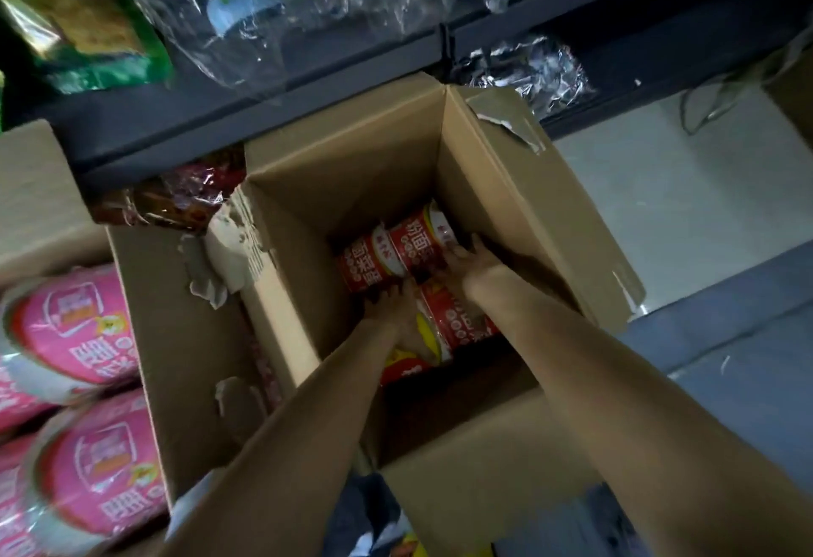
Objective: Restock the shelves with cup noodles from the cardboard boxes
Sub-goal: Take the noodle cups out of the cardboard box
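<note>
A pale grey floor (651, 187) carries an open cardboard box (519, 204), its flaps spread, set against the front edge of a dark shelf (228, 116). On that shelf lie clear plastic-wrapped packs (246, 10) and, toward its left end, a green packet (83, 28).

A shop aisle during restocking is shown. Dark metal shelving (228, 112) is seen along the top, loaded with packaged goods wrapped in clear plastic (246, 15) and a green snack bag (92, 28). Open cardboard boxes (497, 187) are set on the grey floor (686, 213) in front of it, filled with red cup noodles (413, 248), and pink cup noodles (75, 327) are stacked at the left.
</note>
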